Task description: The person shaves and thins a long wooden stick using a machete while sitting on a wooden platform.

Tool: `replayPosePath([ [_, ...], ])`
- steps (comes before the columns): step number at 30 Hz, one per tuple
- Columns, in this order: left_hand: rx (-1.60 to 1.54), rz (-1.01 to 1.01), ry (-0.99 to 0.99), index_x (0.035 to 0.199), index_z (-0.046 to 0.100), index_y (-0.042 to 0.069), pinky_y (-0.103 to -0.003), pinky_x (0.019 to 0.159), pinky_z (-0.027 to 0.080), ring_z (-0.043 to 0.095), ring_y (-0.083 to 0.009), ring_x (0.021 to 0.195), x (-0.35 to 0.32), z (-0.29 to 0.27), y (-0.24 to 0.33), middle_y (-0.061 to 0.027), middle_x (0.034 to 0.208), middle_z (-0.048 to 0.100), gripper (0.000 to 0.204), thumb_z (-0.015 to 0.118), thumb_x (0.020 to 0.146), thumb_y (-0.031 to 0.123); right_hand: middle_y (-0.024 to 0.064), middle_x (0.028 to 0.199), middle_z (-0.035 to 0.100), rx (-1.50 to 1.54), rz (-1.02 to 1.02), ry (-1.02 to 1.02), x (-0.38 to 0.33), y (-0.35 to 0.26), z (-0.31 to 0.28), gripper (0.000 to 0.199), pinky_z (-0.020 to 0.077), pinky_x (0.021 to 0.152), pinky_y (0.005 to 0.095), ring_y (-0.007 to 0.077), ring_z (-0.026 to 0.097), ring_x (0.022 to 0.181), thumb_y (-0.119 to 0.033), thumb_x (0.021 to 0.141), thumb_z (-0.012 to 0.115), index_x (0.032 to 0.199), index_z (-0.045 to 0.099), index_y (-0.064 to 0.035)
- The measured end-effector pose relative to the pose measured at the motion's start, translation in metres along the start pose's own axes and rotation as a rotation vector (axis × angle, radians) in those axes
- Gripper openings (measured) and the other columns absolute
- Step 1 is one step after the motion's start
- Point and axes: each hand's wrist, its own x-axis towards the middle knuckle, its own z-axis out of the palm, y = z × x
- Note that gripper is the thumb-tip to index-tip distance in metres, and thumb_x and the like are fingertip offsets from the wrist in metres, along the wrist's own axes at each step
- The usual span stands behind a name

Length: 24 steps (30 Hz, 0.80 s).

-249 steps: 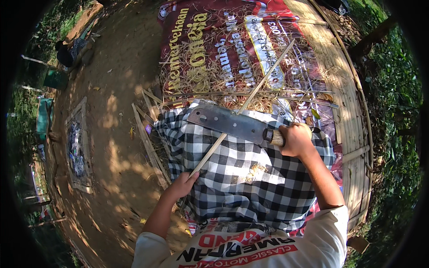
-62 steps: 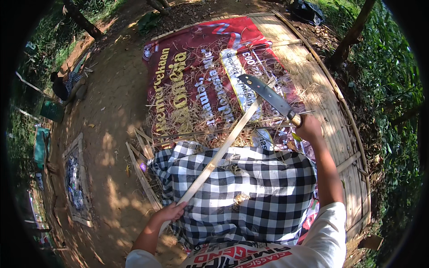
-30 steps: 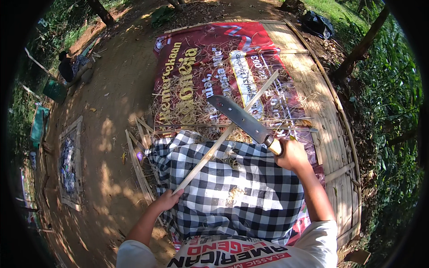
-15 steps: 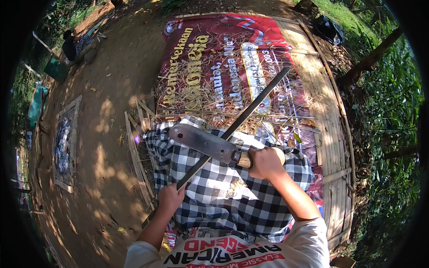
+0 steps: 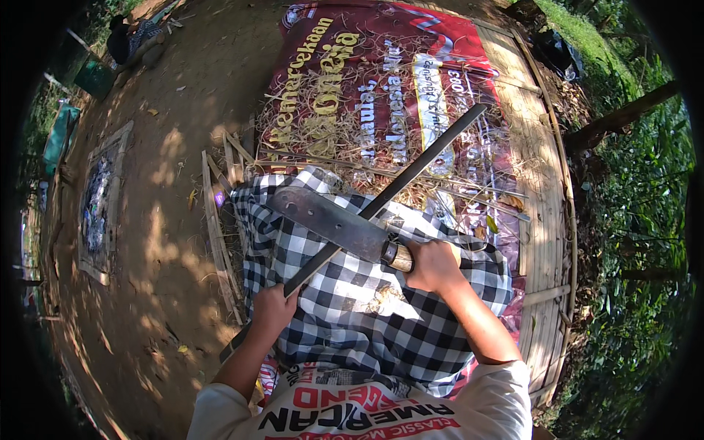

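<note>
My right hand (image 5: 434, 266) is closed around the wooden handle of a broad-bladed machete (image 5: 317, 218). Its dark blade points left, with its flat face towards me and a hole near the rounded tip. In my left hand (image 5: 273, 312) I grip a long, dark, flat strip (image 5: 434, 152), whose material I cannot make out. The strip slants up to the right and runs on below my fist. The blade crosses over it between my two hands. Beneath both, a black-and-white checked cloth (image 5: 334, 297) covers my lap.
Ahead lies a red printed banner (image 5: 315, 95), strewn with thin shavings, on a bamboo platform (image 5: 539, 161). Split bamboo pieces (image 5: 215, 235) lie left of the cloth. A framed panel (image 5: 103, 198) rests on the dirt ground. Another person (image 5: 132, 40) sits far left; foliage lines the right.
The machete blade has turned to show more of its flat face and shifted slightly along the strip. Both hands keep their grip. The whole view has shifted a little.
</note>
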Motion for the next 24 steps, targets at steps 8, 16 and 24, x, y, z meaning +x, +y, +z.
replayPosePath([
  [8, 0.018, -0.051, -0.064, 0.068, 0.061, -0.002, -0.047, 0.055, 0.050, 0.062, -0.0416, 0.060, 0.001, -0.005, 0.003, -0.0237, 0.060, 0.059, 0.040, 0.064, 0.085, 0.034, 0.0192, 0.079, 0.068, 0.014, 0.234, 0.120, 0.025, 0.092, 0.002, 0.033, 0.0534, 0.074, 0.0447, 0.0367, 0.066, 0.078, -0.030, 0.064, 0.065, 0.090, 0.068, -0.0096],
  [16, -0.012, -0.007, -0.019, 0.064, 0.059, 0.000, -0.046, 0.057, 0.050, 0.062, -0.0395, 0.060, 0.001, 0.003, -0.004, -0.0211, 0.062, 0.060, 0.037, 0.070, 0.080, 0.032, 0.0263, 0.074, 0.064, 0.280, 0.768, 0.494, -0.020, 0.216, -0.052, 0.028, 0.0482, 0.065, 0.0443, 0.0370, 0.065, 0.070, -0.013, 0.064, 0.062, 0.084, 0.065, 0.0059],
  [24, 0.074, 0.057, -0.091, 0.070, 0.057, 0.001, -0.045, 0.053, 0.049, 0.062, -0.0377, 0.057, -0.002, -0.010, -0.005, -0.0173, 0.058, 0.059, 0.053, 0.060, 0.085, 0.052, 0.0122, 0.059, 0.058, 0.398, 0.629, 0.626, -0.062, 0.172, -0.038, 0.017, 0.0397, 0.050, 0.0365, 0.0190, 0.051, 0.052, -0.011, 0.066, 0.059, 0.074, 0.058, 0.0045],
])
